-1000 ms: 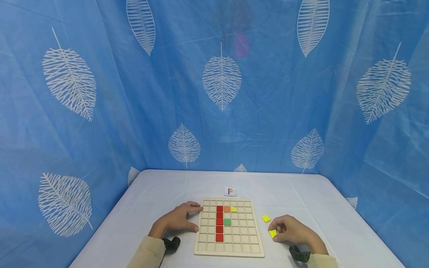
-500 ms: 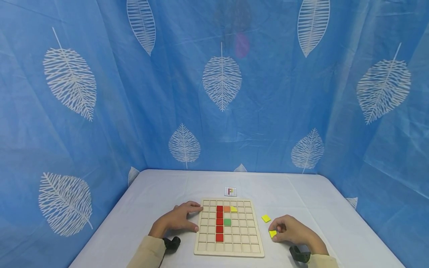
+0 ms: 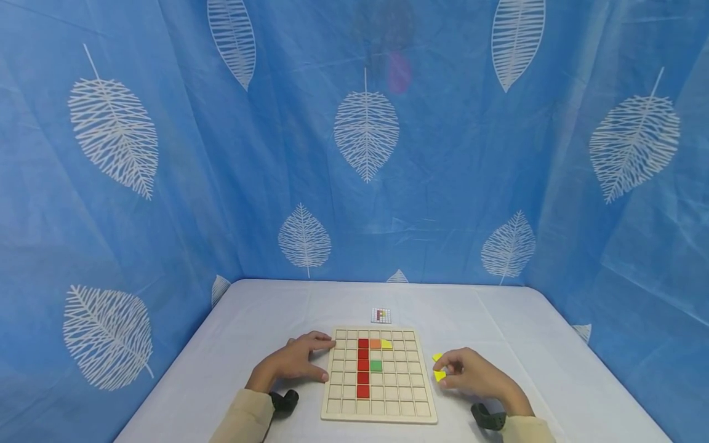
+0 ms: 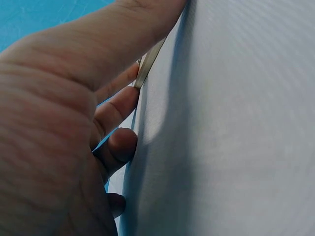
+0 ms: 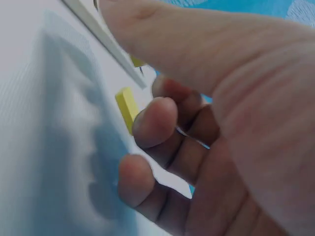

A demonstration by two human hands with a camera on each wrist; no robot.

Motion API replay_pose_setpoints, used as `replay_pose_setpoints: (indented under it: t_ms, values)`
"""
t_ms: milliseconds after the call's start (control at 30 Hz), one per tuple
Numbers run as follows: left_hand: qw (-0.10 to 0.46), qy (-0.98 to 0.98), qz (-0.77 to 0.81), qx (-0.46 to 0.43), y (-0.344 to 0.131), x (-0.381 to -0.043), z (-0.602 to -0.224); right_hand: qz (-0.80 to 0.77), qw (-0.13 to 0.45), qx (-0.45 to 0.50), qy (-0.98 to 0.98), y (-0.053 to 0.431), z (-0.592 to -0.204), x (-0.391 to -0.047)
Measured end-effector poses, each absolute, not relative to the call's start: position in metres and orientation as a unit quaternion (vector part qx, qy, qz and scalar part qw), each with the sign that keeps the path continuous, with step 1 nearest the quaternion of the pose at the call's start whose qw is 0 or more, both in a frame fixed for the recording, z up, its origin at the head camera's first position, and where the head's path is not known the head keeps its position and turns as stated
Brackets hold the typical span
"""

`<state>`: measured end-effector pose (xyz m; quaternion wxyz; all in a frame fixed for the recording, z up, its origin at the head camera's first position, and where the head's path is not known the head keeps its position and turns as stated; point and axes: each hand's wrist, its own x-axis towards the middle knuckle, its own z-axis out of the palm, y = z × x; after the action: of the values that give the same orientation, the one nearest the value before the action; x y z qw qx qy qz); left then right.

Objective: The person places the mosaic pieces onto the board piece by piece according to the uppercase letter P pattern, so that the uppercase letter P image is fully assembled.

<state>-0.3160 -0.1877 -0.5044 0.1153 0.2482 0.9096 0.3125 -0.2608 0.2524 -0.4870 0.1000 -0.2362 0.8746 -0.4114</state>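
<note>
My right hand (image 3: 475, 373) pinches a small yellow square tile (image 3: 440, 375) between thumb and fingertips, just right of the wooden grid board (image 3: 389, 408). A second yellow tile (image 3: 437, 357) lies right behind it, partly covered by the fingers. My left hand (image 3: 296, 359) rests on the table with thumb and forefinger spread against the board's left edge (image 4: 150, 61). In the grid stands a column of several red tiles (image 3: 363, 365). Beside its upper part sit an orange tile (image 3: 375, 344), a yellow tile (image 3: 386, 344) and a green tile (image 3: 376, 366).
Behind the board lies a small pattern card (image 3: 381, 315) with a coloured grid. A white cloth (image 3: 266, 307) covers the table. Blue curtains (image 3: 443, 184) with white leaves enclose the back and both sides.
My right hand has shifted a little forward and left with the pinched yellow tile, and now partly covers the second yellow tile. The left hand and the board stay in place.
</note>
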Motion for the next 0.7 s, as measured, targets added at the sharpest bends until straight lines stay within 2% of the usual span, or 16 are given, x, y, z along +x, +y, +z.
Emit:
replay_pose_setpoints:
  t_ms: [700]
  values:
    - [0.117, 0.912, 0.31, 0.243, -0.188, -0.316, -0.506, -0.435, 0.034, -0.208, 0.875, 0.225, -0.471, -0.275]
